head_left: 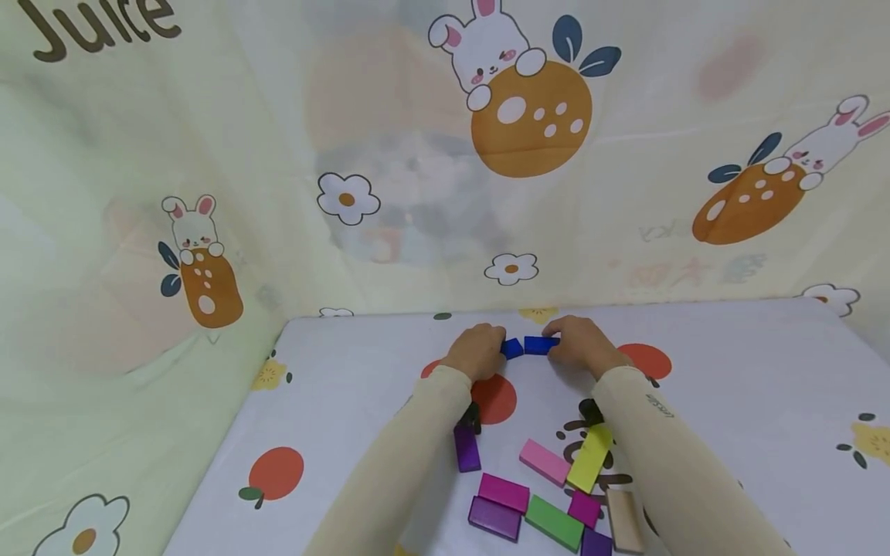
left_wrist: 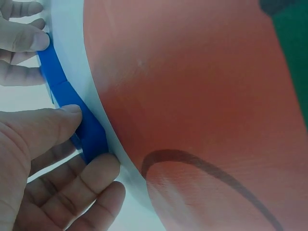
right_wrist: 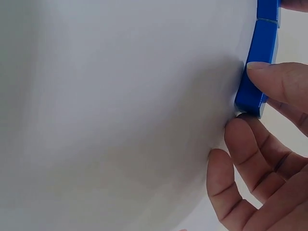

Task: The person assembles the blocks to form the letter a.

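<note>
Pinching a blue block apiece, both hands work at the far side of the surface [head_left: 348,432], near the printed curtain [head_left: 389,286]. Left hand [head_left: 476,349]: thumb on one side of the left blue block [head_left: 513,349], fingers curled to the other side and round its outer end. Right hand [head_left: 580,345]: same arrangement on the right blue block [head_left: 539,345], thumb against one face, fingers behind and at the outer end.

Inner ends face each other; both wrist views show them meeting at a thin seam, with a slight bend in the line. Reading of the grip: holding toward the outer ends leaves the inner ends free of fingers, so the joint can be trimmed from both sides. Opposed thumbs probably serve to control the angle of each piece.

Loose blocks sit nearer the person, between and below the forearms: a purple block [head_left: 467,448] beside the left sleeve [head_left: 406,455], a pink block [head_left: 545,462] by a yellow block [head_left: 590,459], then a magenta block [head_left: 504,493], a green block [head_left: 554,523] and a tan block [head_left: 625,521] lower down. Their mixed angles suggest a loose supply, not a set pattern. Standing apart from the blue pair, they leave the hands elbow room; likely convenient, though intent cannot be confirmed.
</note>
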`<state>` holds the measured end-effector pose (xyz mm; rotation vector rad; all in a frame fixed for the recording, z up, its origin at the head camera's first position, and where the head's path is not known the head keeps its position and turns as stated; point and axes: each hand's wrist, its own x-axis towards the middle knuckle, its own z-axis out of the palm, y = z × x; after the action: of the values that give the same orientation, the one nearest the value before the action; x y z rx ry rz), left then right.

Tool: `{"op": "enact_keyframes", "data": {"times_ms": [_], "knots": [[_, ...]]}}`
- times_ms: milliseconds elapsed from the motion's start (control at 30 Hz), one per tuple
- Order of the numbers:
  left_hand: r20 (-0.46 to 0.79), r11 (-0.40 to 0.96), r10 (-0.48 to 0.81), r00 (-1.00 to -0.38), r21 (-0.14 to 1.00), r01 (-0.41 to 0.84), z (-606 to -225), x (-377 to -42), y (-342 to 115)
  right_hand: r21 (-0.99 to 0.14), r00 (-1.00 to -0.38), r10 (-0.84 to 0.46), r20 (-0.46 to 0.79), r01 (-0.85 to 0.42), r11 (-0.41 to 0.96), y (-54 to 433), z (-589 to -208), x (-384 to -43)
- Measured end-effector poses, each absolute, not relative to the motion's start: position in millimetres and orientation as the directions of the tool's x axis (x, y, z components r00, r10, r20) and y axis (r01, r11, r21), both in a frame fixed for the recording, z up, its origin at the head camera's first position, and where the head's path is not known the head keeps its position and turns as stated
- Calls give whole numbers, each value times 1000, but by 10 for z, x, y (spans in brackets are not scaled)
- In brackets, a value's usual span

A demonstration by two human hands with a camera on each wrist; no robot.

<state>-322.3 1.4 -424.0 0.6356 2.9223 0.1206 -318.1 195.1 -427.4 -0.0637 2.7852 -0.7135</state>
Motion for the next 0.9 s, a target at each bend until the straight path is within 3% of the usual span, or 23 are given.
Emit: {"op": "enact_keyframes", "data": {"times_ms": [900], "knots": [[-129, 922, 383, -915, 107, 371, -4255, -3258, 22, -512, -963, -114, -245, 29, 859, 1975, -4298, -3287]]}}
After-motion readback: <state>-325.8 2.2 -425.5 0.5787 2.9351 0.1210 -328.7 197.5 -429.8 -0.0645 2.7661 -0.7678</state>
